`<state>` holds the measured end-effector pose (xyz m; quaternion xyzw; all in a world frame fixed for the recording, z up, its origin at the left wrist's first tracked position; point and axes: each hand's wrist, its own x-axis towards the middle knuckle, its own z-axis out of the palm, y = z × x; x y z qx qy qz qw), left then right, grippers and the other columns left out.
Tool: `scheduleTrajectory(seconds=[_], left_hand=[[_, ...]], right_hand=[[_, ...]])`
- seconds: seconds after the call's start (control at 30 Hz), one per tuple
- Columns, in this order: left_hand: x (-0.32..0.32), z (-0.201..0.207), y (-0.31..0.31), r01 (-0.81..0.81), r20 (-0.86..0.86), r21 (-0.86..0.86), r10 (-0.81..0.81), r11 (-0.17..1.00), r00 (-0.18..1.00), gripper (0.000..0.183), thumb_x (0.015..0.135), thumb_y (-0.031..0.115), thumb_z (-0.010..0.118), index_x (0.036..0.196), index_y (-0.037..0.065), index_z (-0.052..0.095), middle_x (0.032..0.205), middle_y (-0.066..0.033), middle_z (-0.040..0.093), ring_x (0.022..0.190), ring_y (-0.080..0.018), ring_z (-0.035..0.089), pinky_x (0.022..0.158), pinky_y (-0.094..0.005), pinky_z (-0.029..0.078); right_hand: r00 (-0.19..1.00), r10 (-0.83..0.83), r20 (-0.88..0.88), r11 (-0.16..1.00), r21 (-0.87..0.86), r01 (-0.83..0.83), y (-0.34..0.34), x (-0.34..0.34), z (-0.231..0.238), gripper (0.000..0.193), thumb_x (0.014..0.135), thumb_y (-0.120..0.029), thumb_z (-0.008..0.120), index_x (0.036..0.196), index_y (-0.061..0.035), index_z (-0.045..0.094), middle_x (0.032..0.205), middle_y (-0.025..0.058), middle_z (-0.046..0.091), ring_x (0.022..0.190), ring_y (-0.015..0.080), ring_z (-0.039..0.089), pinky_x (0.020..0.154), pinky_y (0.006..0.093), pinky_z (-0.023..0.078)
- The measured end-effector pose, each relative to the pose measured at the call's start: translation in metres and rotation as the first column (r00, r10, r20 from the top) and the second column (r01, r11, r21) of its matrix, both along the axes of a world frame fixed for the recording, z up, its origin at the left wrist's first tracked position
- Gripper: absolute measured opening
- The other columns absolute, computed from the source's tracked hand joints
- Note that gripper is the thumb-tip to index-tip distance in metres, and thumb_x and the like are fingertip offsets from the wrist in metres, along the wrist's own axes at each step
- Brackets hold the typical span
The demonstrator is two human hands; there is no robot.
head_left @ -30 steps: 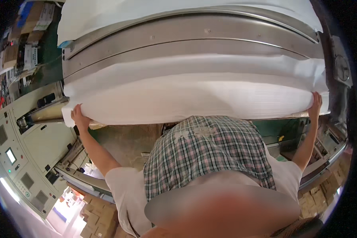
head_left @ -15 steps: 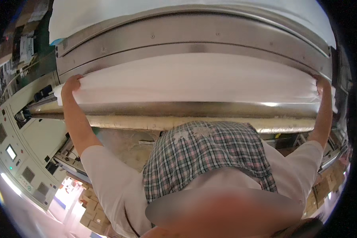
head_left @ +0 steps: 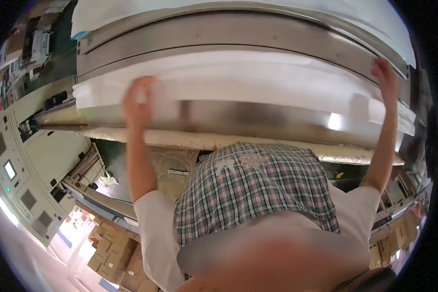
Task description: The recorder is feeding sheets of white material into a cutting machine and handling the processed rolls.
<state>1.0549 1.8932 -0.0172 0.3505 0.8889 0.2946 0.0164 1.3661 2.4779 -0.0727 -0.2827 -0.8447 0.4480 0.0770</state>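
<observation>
- Hands have shifted since the earlier frame: left hand (head_left: 140, 102) inward from the sheet's end, right hand (head_left: 385, 80) toward the metal panel's right end.
- White sheet (head_left: 238, 73): lying along the near side of the metal panel (head_left: 228, 41); its near edge has drawn closer to it.
- Handling, as judged: keep that edge parallel to the panel; smooth outward without creasing.
- Left fingers: blurred, loosely curved, thumb parted, nothing visibly held; sheet contact indeterminable.
- Right fingers: blurred, half-curled, apparently empty.
</observation>
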Motion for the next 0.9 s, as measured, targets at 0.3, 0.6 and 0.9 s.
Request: scheduleTrajectory(seconds=[0.3, 0.6, 0.9], left_hand=[[0.066, -0.031, 0.052, 0.313, -0.118, -0.054, -0.317, 0.948, 0.941, 0.03, 0.079, 0.011, 0.056, 0.108, 0.012, 0.056, 0.116, -0.0092, 0.053, 0.112, -0.0287, 0.045, 0.1, -0.0501, 0.026], [-0.092, -0.098, -0.131, -0.38, -0.625, -0.252, 0.149, 0.89, 0.766, 0.039, 0.087, 0.035, 0.045, 0.116, 0.01, 0.053, 0.124, -0.0204, 0.046, 0.118, -0.044, 0.036, 0.094, -0.0622, 0.025], [-0.241, -0.018, -0.229, -0.466, -0.525, -0.136, 0.336, 0.874, 0.782, 0.036, 0.085, 0.034, 0.052, 0.115, 0.014, 0.055, 0.111, -0.0129, 0.058, 0.099, -0.0307, 0.053, 0.083, -0.0493, 0.04]], right_hand=[[0.706, 0.703, -0.087, 0.655, 0.468, -0.594, -0.303, -0.196, 0.047, 0.029, 0.068, -0.018, 0.068, 0.091, -0.0045, 0.056, 0.098, 0.0132, 0.053, 0.095, 0.0281, 0.053, 0.071, 0.0354, 0.049], [0.669, 0.693, -0.268, 0.652, 0.629, -0.423, -0.356, -0.174, 0.052, 0.018, 0.062, 0.001, 0.063, 0.078, -0.0049, 0.055, 0.09, 0.007, 0.054, 0.082, 0.0247, 0.054, 0.064, 0.0318, 0.05], [0.804, 0.567, -0.181, 0.708, 0.606, -0.363, -0.384, -0.206, 0.034, 0.02, 0.062, 0.002, 0.064, 0.08, -0.0031, 0.056, 0.099, 0.0077, 0.057, 0.087, 0.0284, 0.053, 0.068, 0.0347, 0.049]])
